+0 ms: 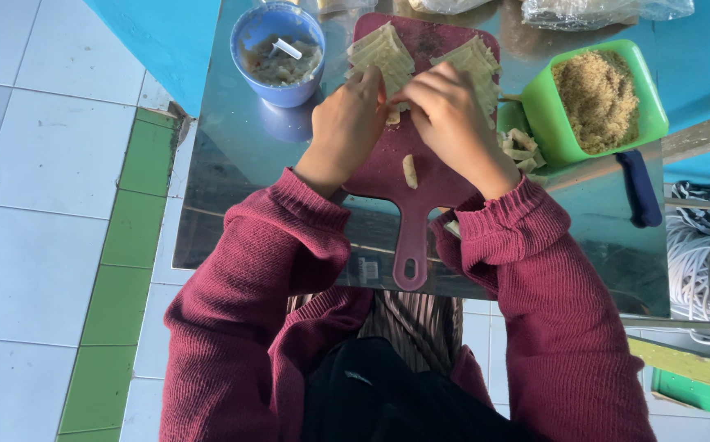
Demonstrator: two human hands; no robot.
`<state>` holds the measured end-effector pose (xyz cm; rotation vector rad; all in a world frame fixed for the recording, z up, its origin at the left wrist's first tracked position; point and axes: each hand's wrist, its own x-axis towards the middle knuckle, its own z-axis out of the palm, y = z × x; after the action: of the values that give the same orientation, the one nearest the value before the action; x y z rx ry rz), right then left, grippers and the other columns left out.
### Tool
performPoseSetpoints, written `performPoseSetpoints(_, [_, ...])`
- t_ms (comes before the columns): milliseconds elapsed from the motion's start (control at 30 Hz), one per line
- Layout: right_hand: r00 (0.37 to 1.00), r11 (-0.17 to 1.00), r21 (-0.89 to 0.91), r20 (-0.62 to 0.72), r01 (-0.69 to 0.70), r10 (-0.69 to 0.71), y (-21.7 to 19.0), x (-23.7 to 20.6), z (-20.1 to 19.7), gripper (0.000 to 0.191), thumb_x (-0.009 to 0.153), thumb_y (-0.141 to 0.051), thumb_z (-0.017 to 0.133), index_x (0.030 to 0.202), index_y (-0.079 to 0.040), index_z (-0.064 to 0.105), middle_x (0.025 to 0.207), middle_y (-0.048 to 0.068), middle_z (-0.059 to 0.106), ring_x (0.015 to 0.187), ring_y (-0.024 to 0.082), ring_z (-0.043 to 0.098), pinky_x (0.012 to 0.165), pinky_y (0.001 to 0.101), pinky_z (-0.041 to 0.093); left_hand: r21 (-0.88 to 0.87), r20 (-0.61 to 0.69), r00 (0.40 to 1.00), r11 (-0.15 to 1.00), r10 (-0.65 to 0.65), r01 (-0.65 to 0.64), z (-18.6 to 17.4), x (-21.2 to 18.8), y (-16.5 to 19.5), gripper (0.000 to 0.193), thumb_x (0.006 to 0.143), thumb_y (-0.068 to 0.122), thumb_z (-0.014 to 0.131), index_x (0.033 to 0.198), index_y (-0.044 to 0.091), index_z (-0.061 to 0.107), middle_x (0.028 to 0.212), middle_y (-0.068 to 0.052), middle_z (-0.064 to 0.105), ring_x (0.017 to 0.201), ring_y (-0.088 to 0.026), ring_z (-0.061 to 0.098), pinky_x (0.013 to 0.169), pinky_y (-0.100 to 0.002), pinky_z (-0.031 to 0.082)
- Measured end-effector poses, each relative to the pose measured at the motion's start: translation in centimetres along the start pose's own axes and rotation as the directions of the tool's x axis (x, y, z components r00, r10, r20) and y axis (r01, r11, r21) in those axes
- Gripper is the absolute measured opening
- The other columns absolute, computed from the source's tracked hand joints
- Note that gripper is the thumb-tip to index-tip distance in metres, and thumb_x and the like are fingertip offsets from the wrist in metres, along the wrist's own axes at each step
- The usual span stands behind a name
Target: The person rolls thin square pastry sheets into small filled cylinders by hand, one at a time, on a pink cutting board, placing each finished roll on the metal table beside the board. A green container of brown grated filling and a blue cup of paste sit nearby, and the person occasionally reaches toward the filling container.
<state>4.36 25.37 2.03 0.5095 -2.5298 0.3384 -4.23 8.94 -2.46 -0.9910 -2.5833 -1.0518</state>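
Both hands meet near the top of a dark red cutting board (408, 176) on a shiny metal table (232, 164). The left hand (347, 123) and right hand (450, 110) are curled close together over a small pale wrapper piece (393, 115), fingers pinched narrow on it, so it looks like folding or rolling; what's inside the fold can't be seen. One finished roll (410, 171) lies alone lower on the board, apart from both hands. Two stacks of pale wrapper sheets (381, 53) sit at the board's far end, one touching the left hand's knuckles, the other (473, 61) under the right hand's fingers. Risks, as a judgement: the knuckles could nudge the stacks and fan the sheets off the board edge. The wrapper looks thin, so a hard pinch may tear it or squeeze filling out. The blue bowl (277, 53) with filling and a white spoon (287, 49) stands just left of the board, near the left wrist, so a sleeve could clip it. The green tub of crumbs (596, 98) sits right of the board with rolled pieces (522, 149) beside it, near the right cuff; a loose sleeve could drag through them. The board handle points toward the person's body, so leaning in could shove the board.
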Motion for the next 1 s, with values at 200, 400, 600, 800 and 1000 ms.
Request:
performPoseSetpoints(200, [0.998,0.993,0.113,0.054,0.015,-0.021,0.1,-0.1,0.1,0.020,0.089,0.005,0.072,0.104,-0.007,0.078,0.103,0.003,0.073,0.102,0.024,0.065,0.092,0.0376,0.050,-0.188,0.182,0.966,0.971,0.184,-0.149,-3.5,0.1,-1.4,0.025,0.092,0.018,0.073,0.108,0.010,0.056,0.092,-0.005,0.075,0.091,-0.031,0.073,0.070,-0.043,0.055])
performPoseSetpoints(400, [0.998,0.993,0.120,0.061,0.013,-0.021,0.4,0.0,0.3,0.017,0.089,0.001,0.074,0.104,-0.006,0.077,0.106,0.004,0.073,0.105,0.026,0.063,0.095,0.0378,0.051,-0.038,0.053,0.908,0.910,0.415,-0.413,-3.8,0.0,-1.8,0.021,0.093,0.024,0.077,0.097,0.012,0.059,0.093,-0.006,0.069,0.095,-0.031,0.072,0.069,-0.042,0.057])
performPoseSetpoints(600, [0.997,0.992,0.125,0.066,0.022,-0.031,0.3,0.1,0.8,0.028,0.088,-0.021,0.086,0.104,-0.005,0.069,0.104,0.009,0.064,0.105,0.030,0.056,0.097,0.0425,0.046,-0.024,-0.012,0.925,0.925,0.380,-0.380,-2.9,0.3,-2.2,0.017,0.095,0.017,0.072,0.101,0.008,0.059,0.096,-0.010,0.069,0.085,-0.032,0.071,0.066,-0.041,0.058])
performPoseSetpoints(800, [0.998,0.994,0.111,0.069,0.008,-0.015,1.1,0.3,1.8,0.025,0.090,-0.017,0.083,0.105,-0.004,0.068,0.104,0.008,0.064,0.104,0.029,0.056,0.097,0.0416,0.046,-0.080,-0.011,0.940,0.937,0.340,-0.340,-2.1,0.5,-2.6,0.016,0.100,0.009,0.066,0.107,0.006,0.052,0.096,-0.014,0.069,0.083,-0.034,0.072,0.066,-0.043,0.058])
performPoseSetpoints(1000, [0.998,0.972,0.226,0.046,-0.060,0.051,2.1,0.5,2.3,0.010,0.095,-0.008,0.079,0.102,-0.004,0.072,0.097,0.007,0.068,0.095,0.027,0.058,0.086,0.0380,0.048,-0.174,-0.033,0.940,0.924,0.340,-0.340,-2.3,0.4,-2.3,0.018,0.099,0.013,0.069,0.108,0.007,0.055,0.095,-0.013,0.071,0.081,-0.034,0.072,0.064,-0.042,0.057])
